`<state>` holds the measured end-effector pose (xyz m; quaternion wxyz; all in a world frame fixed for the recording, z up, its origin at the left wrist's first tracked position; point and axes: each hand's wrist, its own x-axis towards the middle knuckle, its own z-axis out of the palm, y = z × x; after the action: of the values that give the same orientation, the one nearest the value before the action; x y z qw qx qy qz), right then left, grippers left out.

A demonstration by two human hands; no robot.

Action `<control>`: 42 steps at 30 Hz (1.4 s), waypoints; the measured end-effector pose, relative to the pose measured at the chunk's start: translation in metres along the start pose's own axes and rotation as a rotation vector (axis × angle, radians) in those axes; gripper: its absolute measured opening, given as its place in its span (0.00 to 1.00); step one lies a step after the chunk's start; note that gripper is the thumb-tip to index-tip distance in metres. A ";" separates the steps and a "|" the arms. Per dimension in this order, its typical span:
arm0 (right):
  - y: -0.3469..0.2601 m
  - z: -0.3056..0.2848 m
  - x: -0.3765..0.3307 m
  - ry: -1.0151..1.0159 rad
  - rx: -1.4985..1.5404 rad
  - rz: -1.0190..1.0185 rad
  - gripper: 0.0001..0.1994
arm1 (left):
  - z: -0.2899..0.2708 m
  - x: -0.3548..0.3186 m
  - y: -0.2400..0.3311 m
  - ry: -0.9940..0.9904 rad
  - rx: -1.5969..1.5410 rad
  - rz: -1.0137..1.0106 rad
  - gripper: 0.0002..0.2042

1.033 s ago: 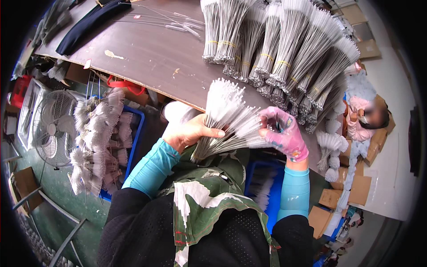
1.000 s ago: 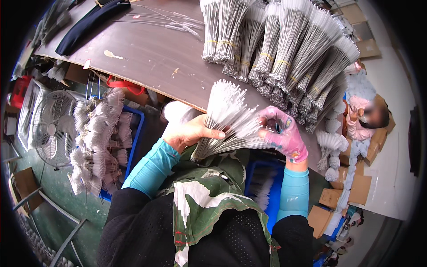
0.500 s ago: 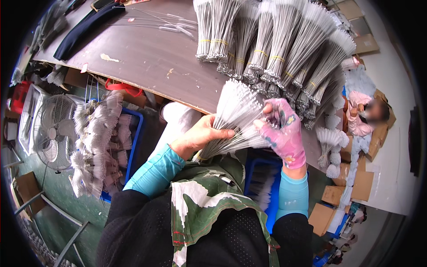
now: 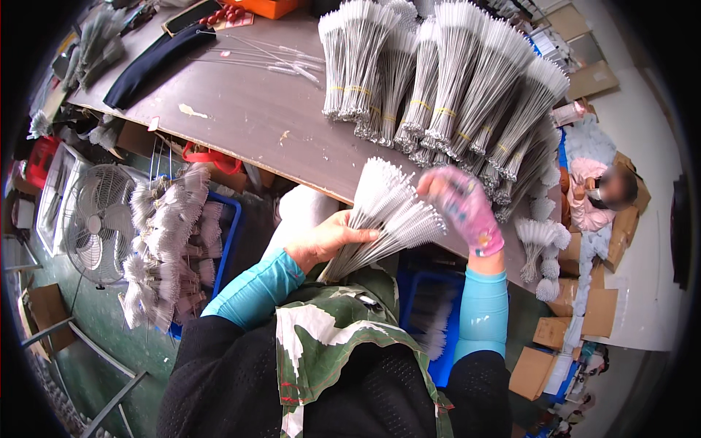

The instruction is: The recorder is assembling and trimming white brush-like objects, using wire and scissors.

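My bare left hand is closed round a bundle of thin wire brushes, thumb across the front. Their white bristle ends fan up and to the right in two clumps, and the wire stems run down toward my lap. My right hand, in a pink flowered glove with bare fingertips, hovers just right of the bristle tips. Motion smears its fingers, so I cannot make out whether anything is in them. Beyond it, banded brush bundles are piled on the brown table.
Several loose brushes and a dark cloth roll lie on the table. To the left, a fan stands beside a blue crate with brush bundles. Another blue bin is by my lap. A person in pink sits at the right.
My right hand has drawn slightly away from the bristles and blurred. The brushes in my left hand have split more clearly into two clumps. The whole view has shifted slightly.
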<state>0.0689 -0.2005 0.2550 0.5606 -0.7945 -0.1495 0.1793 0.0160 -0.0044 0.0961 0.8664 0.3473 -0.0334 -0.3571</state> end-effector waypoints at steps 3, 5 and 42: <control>-0.023 0.001 0.023 0.310 0.147 0.032 0.15 | 0.014 -0.007 0.001 0.031 0.024 0.014 0.20; -0.012 0.024 0.037 0.281 -0.094 -0.107 0.16 | 0.013 -0.005 -0.004 0.046 0.022 0.023 0.18; 0.033 0.003 -0.097 0.330 0.244 0.156 0.13 | 0.008 0.042 -0.026 -0.340 0.173 -0.271 0.27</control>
<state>-0.0178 -0.2511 0.2341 0.6539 -0.7485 0.0290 0.1064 0.0290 -0.0491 0.0775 0.7596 0.3565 -0.1622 -0.5193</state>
